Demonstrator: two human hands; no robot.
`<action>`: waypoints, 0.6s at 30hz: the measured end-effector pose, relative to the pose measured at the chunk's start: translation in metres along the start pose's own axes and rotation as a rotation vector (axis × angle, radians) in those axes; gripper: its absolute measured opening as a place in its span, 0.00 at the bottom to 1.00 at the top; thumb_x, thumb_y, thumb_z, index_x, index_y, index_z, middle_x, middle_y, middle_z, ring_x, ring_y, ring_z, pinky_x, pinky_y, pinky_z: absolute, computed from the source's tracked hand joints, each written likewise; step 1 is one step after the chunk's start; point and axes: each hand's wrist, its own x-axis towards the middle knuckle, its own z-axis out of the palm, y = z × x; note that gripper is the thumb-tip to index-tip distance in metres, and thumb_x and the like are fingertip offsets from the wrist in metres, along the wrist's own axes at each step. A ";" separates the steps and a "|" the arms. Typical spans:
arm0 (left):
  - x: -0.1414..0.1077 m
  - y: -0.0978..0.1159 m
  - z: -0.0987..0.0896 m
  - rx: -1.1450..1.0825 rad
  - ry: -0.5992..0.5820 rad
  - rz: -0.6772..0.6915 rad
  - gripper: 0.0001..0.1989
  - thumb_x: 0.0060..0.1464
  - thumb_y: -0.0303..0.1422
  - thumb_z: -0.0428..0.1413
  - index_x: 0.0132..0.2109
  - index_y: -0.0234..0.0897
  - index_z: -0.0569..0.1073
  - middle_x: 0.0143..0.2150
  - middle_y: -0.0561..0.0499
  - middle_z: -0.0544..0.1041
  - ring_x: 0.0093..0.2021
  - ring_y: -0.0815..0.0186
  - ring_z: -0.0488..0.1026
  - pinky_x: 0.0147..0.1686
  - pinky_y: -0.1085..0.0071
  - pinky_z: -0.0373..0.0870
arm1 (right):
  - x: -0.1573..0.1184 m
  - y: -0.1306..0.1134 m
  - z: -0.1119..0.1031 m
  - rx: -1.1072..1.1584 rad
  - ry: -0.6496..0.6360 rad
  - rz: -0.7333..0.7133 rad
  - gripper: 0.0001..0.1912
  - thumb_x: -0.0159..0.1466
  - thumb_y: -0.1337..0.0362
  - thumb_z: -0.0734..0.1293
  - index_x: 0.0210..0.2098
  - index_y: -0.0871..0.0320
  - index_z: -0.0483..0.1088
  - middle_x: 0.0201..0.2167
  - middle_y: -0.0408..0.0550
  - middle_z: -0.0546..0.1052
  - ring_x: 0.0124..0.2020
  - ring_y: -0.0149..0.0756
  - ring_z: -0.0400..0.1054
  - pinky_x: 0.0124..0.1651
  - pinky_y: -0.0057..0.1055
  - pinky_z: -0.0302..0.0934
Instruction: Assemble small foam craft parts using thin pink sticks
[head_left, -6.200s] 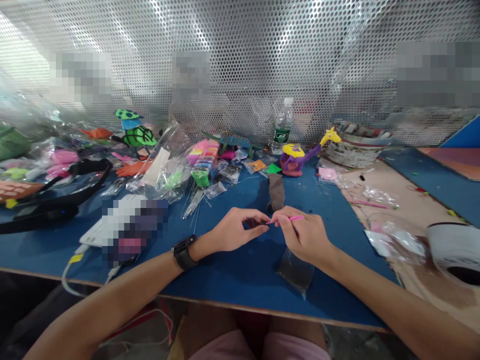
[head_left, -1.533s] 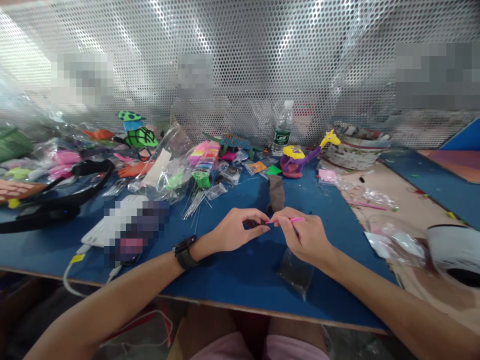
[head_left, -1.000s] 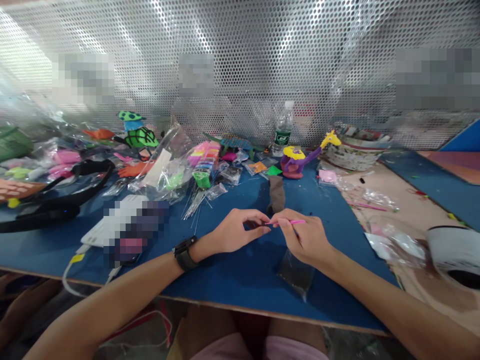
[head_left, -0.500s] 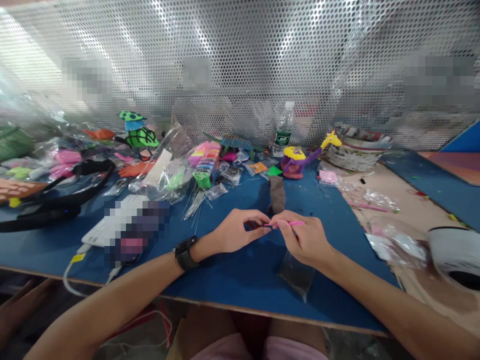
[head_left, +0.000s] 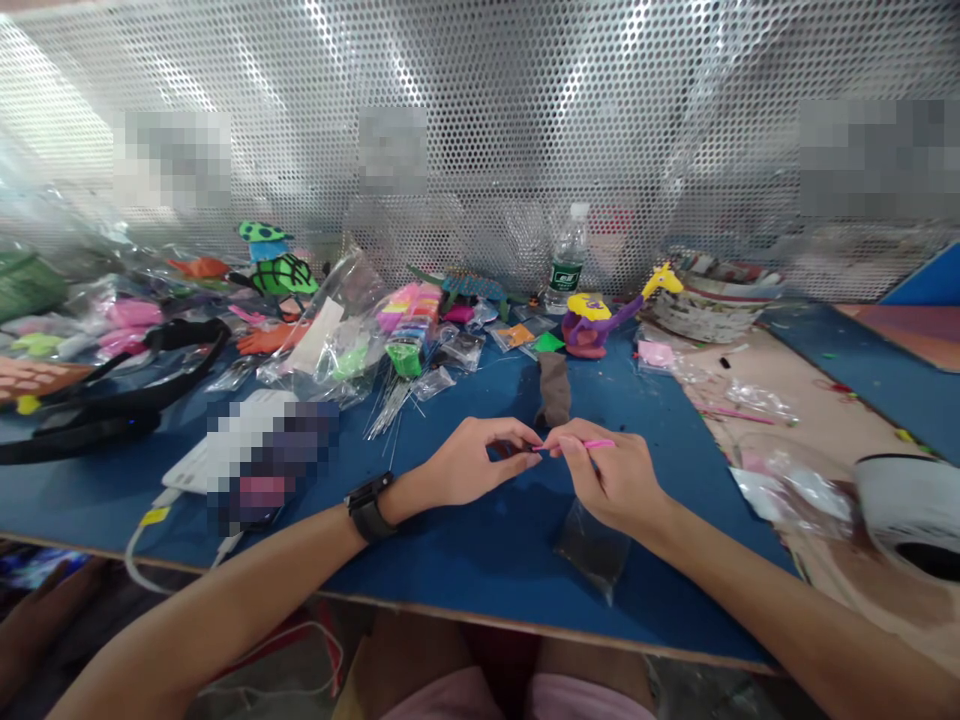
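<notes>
In my right hand [head_left: 611,475] is a thin pink stick [head_left: 600,443], gripped between thumb and fingers with its tip pointing left. My left hand [head_left: 480,460] pinches something small and dark at that tip; its kind is too small to tell. The fingertips of both hands nearly meet above the blue table [head_left: 465,560]. Just beyond them lies a grey-brown strip [head_left: 553,385] with a green piece [head_left: 548,343] at its far end. Under my right wrist a clear bag of dark material [head_left: 592,550] rests on the table.
Left of my hands lie a white power bank [head_left: 225,440] with a cable and a black strap [head_left: 187,370]. Behind stand a water bottle [head_left: 568,260], a purple and yellow giraffe figure [head_left: 592,325] and bagged coloured clay [head_left: 412,320]. A white roll [head_left: 911,510] stands at right.
My right hand and the pink stick have shifted very slightly right. At the lower left edge, another person's hand now shows with a lit screen.
</notes>
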 end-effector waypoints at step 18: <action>0.000 -0.001 0.000 -0.002 0.002 -0.012 0.13 0.61 0.40 0.58 0.46 0.36 0.78 0.38 0.50 0.81 0.37 0.67 0.76 0.38 0.72 0.72 | 0.000 -0.001 -0.001 0.002 0.010 0.008 0.19 0.73 0.67 0.55 0.32 0.58 0.74 0.28 0.43 0.81 0.26 0.27 0.75 0.29 0.24 0.59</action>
